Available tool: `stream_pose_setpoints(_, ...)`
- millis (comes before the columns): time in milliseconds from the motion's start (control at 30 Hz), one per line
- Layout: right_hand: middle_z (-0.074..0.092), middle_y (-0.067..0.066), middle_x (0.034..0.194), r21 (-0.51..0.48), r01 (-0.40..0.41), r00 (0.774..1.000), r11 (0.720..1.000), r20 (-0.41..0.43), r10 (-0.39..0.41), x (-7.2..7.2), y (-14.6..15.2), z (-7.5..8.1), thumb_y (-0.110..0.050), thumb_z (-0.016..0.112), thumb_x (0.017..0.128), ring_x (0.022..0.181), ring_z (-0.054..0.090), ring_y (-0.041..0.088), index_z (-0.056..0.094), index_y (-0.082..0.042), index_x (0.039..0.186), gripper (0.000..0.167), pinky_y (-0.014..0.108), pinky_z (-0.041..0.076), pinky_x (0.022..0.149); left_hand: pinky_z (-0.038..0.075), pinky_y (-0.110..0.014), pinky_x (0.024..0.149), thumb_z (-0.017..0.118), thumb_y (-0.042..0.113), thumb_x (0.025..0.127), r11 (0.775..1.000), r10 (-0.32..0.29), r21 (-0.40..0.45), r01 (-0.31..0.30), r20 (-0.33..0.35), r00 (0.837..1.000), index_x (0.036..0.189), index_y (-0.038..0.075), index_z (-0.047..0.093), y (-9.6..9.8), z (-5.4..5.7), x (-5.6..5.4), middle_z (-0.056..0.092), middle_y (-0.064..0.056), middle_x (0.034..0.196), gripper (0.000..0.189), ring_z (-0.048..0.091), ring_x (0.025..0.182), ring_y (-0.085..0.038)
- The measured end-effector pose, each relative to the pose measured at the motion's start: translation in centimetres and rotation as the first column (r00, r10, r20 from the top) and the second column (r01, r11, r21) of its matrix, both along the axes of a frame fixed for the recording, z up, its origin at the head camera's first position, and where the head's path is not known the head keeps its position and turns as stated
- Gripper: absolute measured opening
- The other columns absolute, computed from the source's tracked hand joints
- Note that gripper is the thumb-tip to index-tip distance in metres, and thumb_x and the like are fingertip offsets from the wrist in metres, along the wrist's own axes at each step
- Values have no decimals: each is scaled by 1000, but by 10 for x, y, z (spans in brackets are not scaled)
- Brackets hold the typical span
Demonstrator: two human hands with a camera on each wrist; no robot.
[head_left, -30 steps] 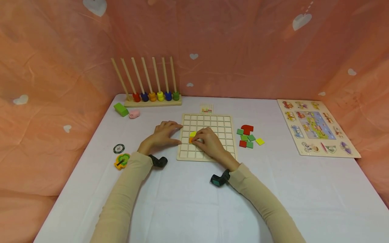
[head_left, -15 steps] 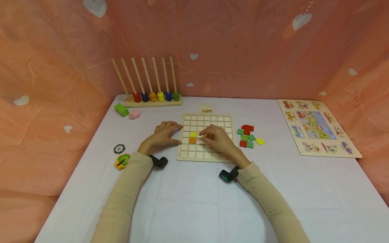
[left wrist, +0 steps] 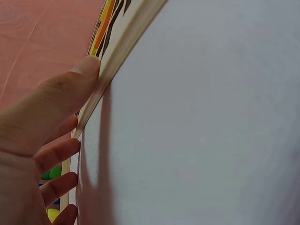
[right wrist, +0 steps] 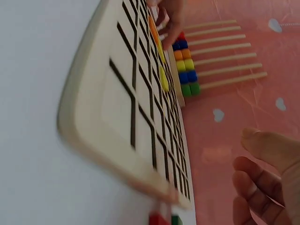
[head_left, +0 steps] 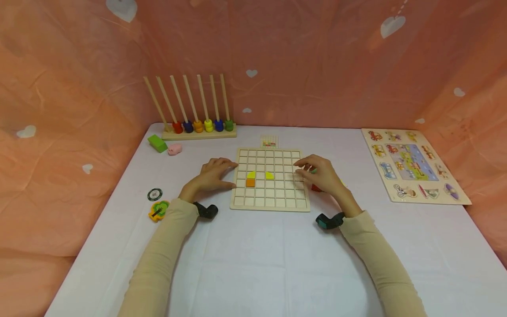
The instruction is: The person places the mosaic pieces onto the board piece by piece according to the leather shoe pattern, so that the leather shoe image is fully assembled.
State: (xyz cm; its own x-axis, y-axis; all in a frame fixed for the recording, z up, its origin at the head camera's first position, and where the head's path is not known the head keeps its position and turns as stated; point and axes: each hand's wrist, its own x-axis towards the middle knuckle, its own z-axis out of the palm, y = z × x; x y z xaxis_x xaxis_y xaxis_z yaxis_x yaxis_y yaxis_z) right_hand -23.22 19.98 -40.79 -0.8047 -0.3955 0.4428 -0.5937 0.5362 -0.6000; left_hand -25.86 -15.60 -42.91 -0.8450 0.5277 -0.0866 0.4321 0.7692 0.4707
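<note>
Head: board (head_left: 279, 193), white table (head_left: 253, 264), pink backdrop (head_left: 317, 66)

Green block (head_left: 157, 143) beside pink toy (head_left: 174, 149), picture puzzle (head_left: 413, 165) at right

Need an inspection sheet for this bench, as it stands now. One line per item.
Surface: table, white covering.
Job's things: grid board bearing an orange square and two yellow pieces; pattern card behind it; loose pieces to its right, partly hidden.
Clutter: peg stand with coloured rings, green block, pink figure, round token, tree-shaped piece, picture puzzle board.
Left hand: touches the grid board's left edge.
Right hand: by the grid board's right edge, fingers loosely curled, nothing seen held.
Cables: nothing seen.
Surroundings: pink-orange backdrop with white hearts.
</note>
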Motion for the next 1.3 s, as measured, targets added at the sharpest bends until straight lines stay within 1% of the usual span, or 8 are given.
stream_pose_setpoints(233, 65, 8, 85, -13, 98, 995, 995, -19, -98, 6, 37, 2, -1, 73, 78, 73, 52, 9, 70, -1, 98, 21, 22, 44, 66, 21, -53, 100, 70, 41, 81, 1000, 2, 2, -2, -10, 1000, 140, 16, 43, 0, -1, -1, 36, -10, 142, 70, 25, 129, -32)
stream_pose_setpoints(367, 66, 11, 94, 27, 135, 990, 990, 37, -136, 12, 55, 2, -5, 72, 80, 79, 54, 13, 69, -1, 102, 23, 19, 45, 69, 21, -53, 99, 70, 41, 81, 1000, -2, 1, 2, -12, 1000, 140, 16, 43, 0, -1, -1, 36, -10, 142, 70, 25, 128, -32)
stream_pose_setpoints(433, 64, 13, 99, 62, 153, 983, 986, 94, -158, 14, 64, 2, -10, 71, 82, 83, 54, 18, 67, -1, 108, 27, 24, 46, 72, 21, -53, 99, 70, 41, 81, 1000, -4, 0, 4, -10, 1000, 140, 16, 43, 1, 0, 0, 36, -11, 142, 70, 25, 129, -32)
stream_pose_setpoints(633, 56, 21, 107, 189, 156, 951, 969, 235, -199, 19, 88, 4, -15, 72, 81, 92, 52, 31, 56, 3, 120, 45, 43, 43, 78, 21, -53, 99, 70, 41, 81, 1000, 1, -5, -1, -4, 1000, 140, 16, 43, 1, 1, 1, 35, -11, 142, 70, 25, 128, -33)
stream_pose_setpoints(800, 55, 18, 97, 282, 191, 914, 940, 298, -275, 23, 101, -1, -20, 75, 79, 86, 48, 28, 55, 3, 117, 49, 37, 40, 74, 21, -54, 99, 69, 41, 81, 1000, 0, -11, 0, -8, 1000, 140, 16, 42, 1, 1, 0, 35, -11, 142, 70, 25, 128, -33)
stream_pose_setpoints(1000, 56, 13, 89, 332, 253, 864, 909, 345, -366, 26, 105, -13, -33, 77, 76, 81, 47, 26, 56, 0, 109, 51, 34, 39, 71, 20, -53, 100, 70, 42, 81, 1000, 6, -2, -6, 6, 1000, 140, 16, 43, 1, 1, 1, 36, -12, 142, 70, 25, 129, -33)
stream_pose_setpoints(1067, 56, 12, 87, 334, 264, 860, 905, 343, -377, 26, 104, -16, -33, 77, 76, 80, 48, 25, 57, 0, 105, 48, 34, 39, 71, 19, -53, 100, 70, 42, 81, 1000, 8, 3, -8, 12, 1000, 140, 16, 43, 1, 1, 1, 36, -12, 142, 70, 25, 128, -32)
stream_pose_setpoints(1300, 57, 12, 86, 312, 273, 877, 910, 308, -368, 28, 103, -17, -26, 74, 80, 78, 47, 23, 61, 2, 100, 36, 30, 38, 68, 20, -53, 100, 69, 42, 81, 1000, 4, -4, -4, 2, 1000, 141, 17, 42, 0, 1, 1, 35, -11, 142, 70, 25, 128, -32)
